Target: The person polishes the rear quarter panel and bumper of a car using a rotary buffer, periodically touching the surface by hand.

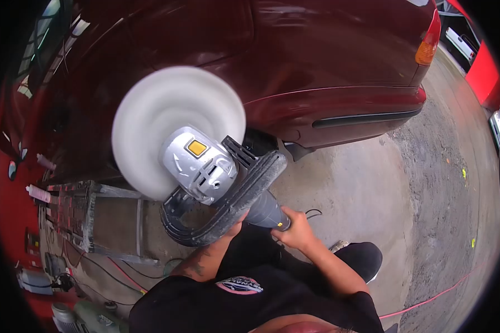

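Observation:
A silver and black polisher [205,172] is held up in front of me, its large round white pad [136,127] smeared by spinning. The pad stands before the dark red car body [316,61]; whether it touches the paint I cannot tell. My right hand [295,228] is closed around the rear end of the grey barrel grip. Lower on the tool, my left hand [238,226] grips it from beneath, mostly hidden behind the black loop handle [233,213].
A dusty metal step stand [141,222] is on the left, with a pale bottle [39,193] nearby. Cables and a hose [119,272] cross the floor there. A pink cord [428,302] runs along the concrete [361,183] at right. The car's rear bumper [366,102] juts out.

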### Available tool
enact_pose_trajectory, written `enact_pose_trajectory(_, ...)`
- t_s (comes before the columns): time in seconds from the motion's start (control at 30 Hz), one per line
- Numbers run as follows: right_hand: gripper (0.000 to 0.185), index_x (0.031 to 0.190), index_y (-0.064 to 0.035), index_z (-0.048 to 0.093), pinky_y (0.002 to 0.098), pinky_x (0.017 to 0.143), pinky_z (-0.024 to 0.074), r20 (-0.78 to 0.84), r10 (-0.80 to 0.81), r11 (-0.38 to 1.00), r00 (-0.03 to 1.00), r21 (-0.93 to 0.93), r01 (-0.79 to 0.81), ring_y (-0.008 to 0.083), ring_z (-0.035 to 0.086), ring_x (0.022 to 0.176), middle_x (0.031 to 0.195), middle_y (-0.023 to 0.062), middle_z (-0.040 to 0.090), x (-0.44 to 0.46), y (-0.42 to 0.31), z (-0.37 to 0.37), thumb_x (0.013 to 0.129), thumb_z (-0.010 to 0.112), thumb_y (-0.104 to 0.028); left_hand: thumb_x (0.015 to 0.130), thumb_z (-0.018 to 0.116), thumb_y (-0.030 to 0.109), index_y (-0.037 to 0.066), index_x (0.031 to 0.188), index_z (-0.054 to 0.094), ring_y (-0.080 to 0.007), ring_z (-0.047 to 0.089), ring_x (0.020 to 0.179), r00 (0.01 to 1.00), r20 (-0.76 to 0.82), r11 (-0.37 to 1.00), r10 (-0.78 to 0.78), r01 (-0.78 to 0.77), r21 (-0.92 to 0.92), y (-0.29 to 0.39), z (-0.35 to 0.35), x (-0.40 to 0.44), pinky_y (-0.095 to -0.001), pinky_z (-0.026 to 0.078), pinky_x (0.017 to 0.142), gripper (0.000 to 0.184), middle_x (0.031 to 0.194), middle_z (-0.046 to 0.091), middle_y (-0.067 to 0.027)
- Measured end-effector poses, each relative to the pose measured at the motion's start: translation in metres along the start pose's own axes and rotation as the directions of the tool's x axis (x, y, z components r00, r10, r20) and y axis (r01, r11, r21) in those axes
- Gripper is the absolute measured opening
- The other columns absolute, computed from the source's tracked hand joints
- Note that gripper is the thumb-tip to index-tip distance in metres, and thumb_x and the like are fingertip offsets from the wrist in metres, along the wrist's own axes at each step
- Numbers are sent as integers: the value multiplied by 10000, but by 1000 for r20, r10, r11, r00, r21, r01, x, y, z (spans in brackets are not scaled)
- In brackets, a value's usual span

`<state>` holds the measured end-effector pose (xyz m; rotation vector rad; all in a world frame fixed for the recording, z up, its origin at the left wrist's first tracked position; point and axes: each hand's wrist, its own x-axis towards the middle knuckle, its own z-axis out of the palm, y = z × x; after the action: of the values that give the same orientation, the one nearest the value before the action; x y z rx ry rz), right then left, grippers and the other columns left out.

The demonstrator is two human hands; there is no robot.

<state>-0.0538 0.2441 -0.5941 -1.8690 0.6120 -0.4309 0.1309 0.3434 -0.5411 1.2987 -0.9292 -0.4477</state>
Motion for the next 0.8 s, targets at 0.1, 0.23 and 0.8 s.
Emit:
enact_pose_trajectory(0.1, 525, 1197, -57, 663, 420, 861, 573, -4, -39, 999, 999, 4, 39, 387, 724, 980, 1020, 208, 742, 4, -22, 11, 712, 833, -168, 785, 672, 476, -14, 1316, 592, -251, 652, 1042, 1000, -7, 998, -9, 9, -60, 6, -23, 2, -392, 543, 908, 727, 1205, 654, -188)
enact_pose_trajectory(0.23, 489, 1173, -35, 661, 414, 857, 567, -32, -19, 999, 999, 41, 21, 354, 735, 977, 1022, 202, 748, 3, -35, 15, 759, 857, -207, 812, 672, 435, -29, 1309, 592, -248, 657, 1048, 999, 35, 994, 14, -11, -105, 3, -28, 11, -392, 550, 897, 685, 1205, 660, -186)
enact_pose_trajectory(0.8, 545, 1241, -28, 634, 373, 852, 545, -211, 6, 1000, 978, 3, -5, 235, 730, 950, 993, 160, 743, 4, -76, -40, 786, 853, -236, 857, 755, 89, 9, 1117, 734, -183, 693, 995, 912, 87, 910, 400, -407, 82, 48, 41, 90, -335, 533, 903, 273, 1093, 749, -82)
